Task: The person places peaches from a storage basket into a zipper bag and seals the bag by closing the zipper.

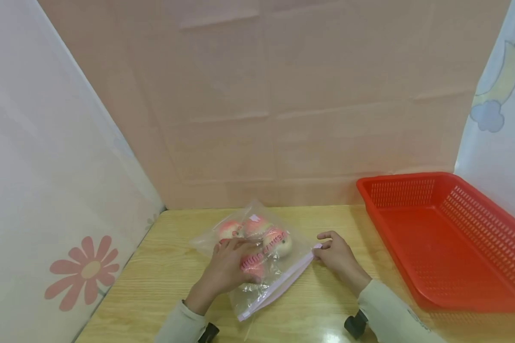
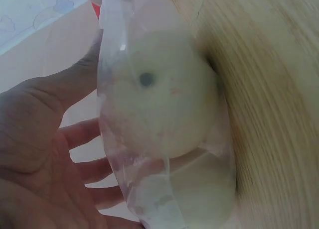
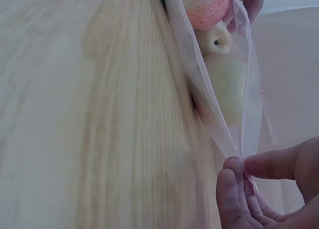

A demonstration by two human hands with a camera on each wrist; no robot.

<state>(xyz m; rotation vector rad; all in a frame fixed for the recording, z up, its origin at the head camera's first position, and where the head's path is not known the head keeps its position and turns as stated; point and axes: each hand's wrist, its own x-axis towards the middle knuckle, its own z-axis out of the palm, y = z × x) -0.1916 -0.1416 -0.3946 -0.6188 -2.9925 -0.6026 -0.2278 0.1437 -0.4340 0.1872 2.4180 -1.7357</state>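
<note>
A clear zip bag [image 1: 248, 299] with pink print lies on the wooden table, holding several pink-and-cream peaches [image 1: 278, 241]. My left hand [image 1: 229, 267] rests over the bag's left part with its fingers spread across the fruit. In the left wrist view, that hand's extended fingers [image 2: 87, 134] touch the plastic beside a pale peach [image 2: 164, 104]. At the right end of the pink zip strip [image 1: 279, 289], my right hand [image 1: 336, 257] pinches the corner between thumb and fingers. The right wrist view shows the bag's mouth [image 3: 219, 107] parted, with peaches inside.
A red plastic basket [image 1: 429, 238] with perforated sides stands at the right of the table [image 1: 154, 267]. A peach-coloured cloth [image 1: 283, 105] hangs behind, and a white sheet with a flower print [image 1: 60, 166] hangs on the left.
</note>
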